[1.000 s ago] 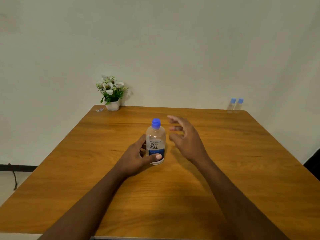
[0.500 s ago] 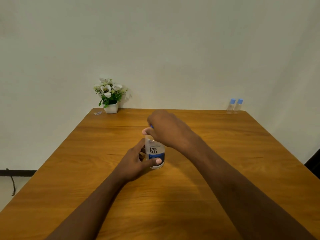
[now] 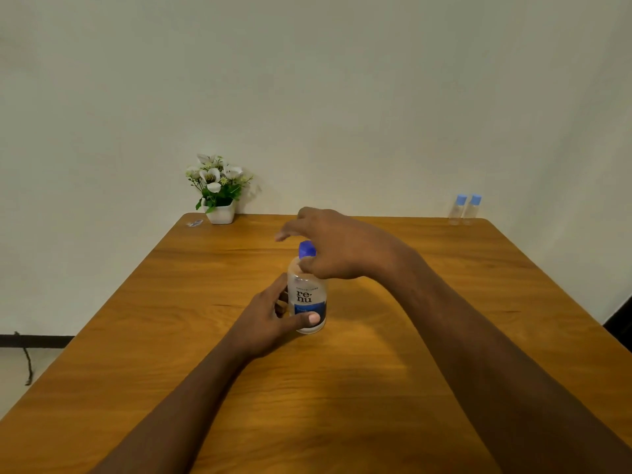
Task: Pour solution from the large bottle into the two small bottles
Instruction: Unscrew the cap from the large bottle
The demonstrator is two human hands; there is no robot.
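So I'm at the very first step here: getting the large bottle (image 3: 306,295) open. It stands upright in the middle of the table (image 3: 376,405), right in front of me. My left hand (image 3: 270,319) grips it low down from the 9 o'clock side, thumb across the label. My right hand (image 3: 337,248) comes in from 3 o'clock and is draped round the blue cap (image 3: 306,249), thumb just under it, fingers blurry, so I honestly can't tell if it's pinching or loose. The cap looks on, nothing poured yet. The two small bottles (image 3: 465,208) sit capped, side by side, way off at 2 o'clock by the far edge, and the flower pot (image 3: 219,189) is at 11. Next I reckon it's twist the cap off while holding the base steady, then fetch those little ones closer.
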